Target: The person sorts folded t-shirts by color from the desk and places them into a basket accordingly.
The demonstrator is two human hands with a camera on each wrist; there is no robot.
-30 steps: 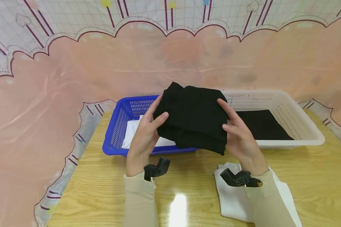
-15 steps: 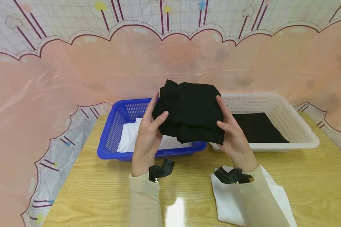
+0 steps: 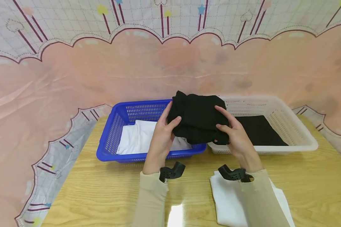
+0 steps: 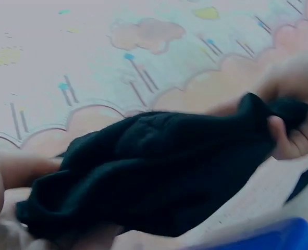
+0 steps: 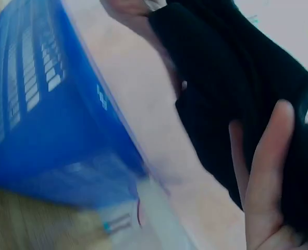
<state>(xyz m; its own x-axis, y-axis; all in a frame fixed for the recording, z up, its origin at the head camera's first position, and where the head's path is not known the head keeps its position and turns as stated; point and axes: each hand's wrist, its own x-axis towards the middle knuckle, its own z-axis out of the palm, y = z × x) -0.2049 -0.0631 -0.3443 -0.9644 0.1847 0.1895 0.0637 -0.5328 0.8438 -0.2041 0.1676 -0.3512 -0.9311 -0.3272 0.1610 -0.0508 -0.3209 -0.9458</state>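
A folded black cloth [image 3: 200,118] is held up between both hands, in front of the two baskets in the head view. My left hand [image 3: 162,134] grips its left side, thumb on the near face. On the right side my right hand [image 3: 238,138] holds it, thumb and forefinger showing on the front and other fingers mostly hidden behind. In the left wrist view the black cloth [image 4: 159,172] sags in soft folds between the hands. The right wrist view shows the cloth [image 5: 216,67] with fingers [image 5: 271,156] against it.
Behind stands a blue basket [image 3: 106,145] with folded white cloth [image 3: 137,135] inside. Beside it, a white basket [image 3: 301,135] contains a flat black cloth [image 3: 262,130]. Folded white cloth [image 3: 227,198] lies on the wooden table [image 3: 102,192], partly under the right forearm. A patterned curtain [image 3: 130,69] hangs behind.
Over the last half second both hands have moved the black cloth lower and slightly right. It looks shorter and more bunched than before, while the grip on both sides stays.
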